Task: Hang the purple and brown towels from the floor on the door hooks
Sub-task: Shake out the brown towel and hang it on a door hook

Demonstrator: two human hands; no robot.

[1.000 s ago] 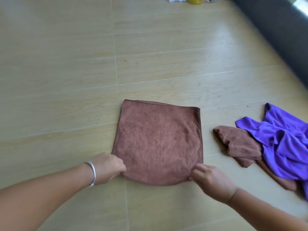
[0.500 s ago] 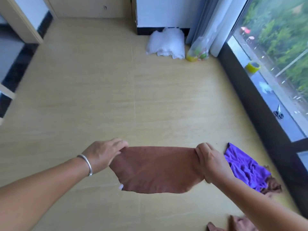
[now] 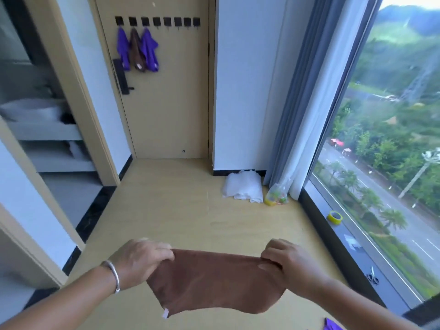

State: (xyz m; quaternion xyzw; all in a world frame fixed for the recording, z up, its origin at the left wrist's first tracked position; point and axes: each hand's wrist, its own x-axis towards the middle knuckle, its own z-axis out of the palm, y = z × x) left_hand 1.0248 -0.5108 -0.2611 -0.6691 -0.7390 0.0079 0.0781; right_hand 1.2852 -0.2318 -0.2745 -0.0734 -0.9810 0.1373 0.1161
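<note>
A brown towel [image 3: 214, 282] hangs stretched between my hands at the bottom centre, off the floor. My left hand [image 3: 140, 260] pinches its top left corner and my right hand [image 3: 285, 263] grips its top right corner. Far ahead, a row of black door hooks [image 3: 176, 21] runs across the top of the wooden door [image 3: 171, 103]. Two purple towels [image 3: 148, 50] and one brown towel [image 3: 137, 52] hang from the three leftmost hooks. A corner of a purple towel [image 3: 332, 325] on the floor shows at the bottom edge.
A white cloth bundle [image 3: 242, 186] and a plastic bag of small items [image 3: 276, 196] lie against the far wall by the curtain [image 3: 302, 103]. A yellow tape roll [image 3: 334, 217] and scissors [image 3: 372, 277] sit on the window sill at right. An open doorway is at left.
Both hands have lifted the brown towel off the floor and hold it spread. The view has tilted up from the floor to the door and its hooks.
</note>
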